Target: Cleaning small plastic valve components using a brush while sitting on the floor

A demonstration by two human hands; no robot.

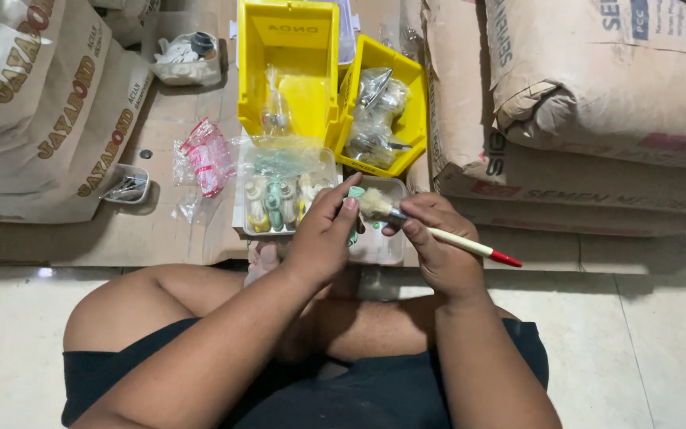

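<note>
My left hand [321, 238] grips a small pale green plastic part [355, 193], mostly hidden by the fingers. My right hand [438, 242] holds a paintbrush [454, 239] with a cream handle and a red tip. The brush's pale bristles [375, 203] touch the green part. Both hands hover over two clear plastic trays: the left tray [279, 202] holds several cream, green and yellow parts, the right tray [383, 242] looks nearly bare. I sit on the floor with my legs folded under the hands.
Two yellow bins [287, 67] [383, 107] with clear bags of parts stand behind the trays. Big paper sacks are stacked at left [33, 111] and right [589, 103]. A red-and-white bag [208, 156], a small box of metal bits [127, 187] and a clear tub [188, 56] lie on cardboard.
</note>
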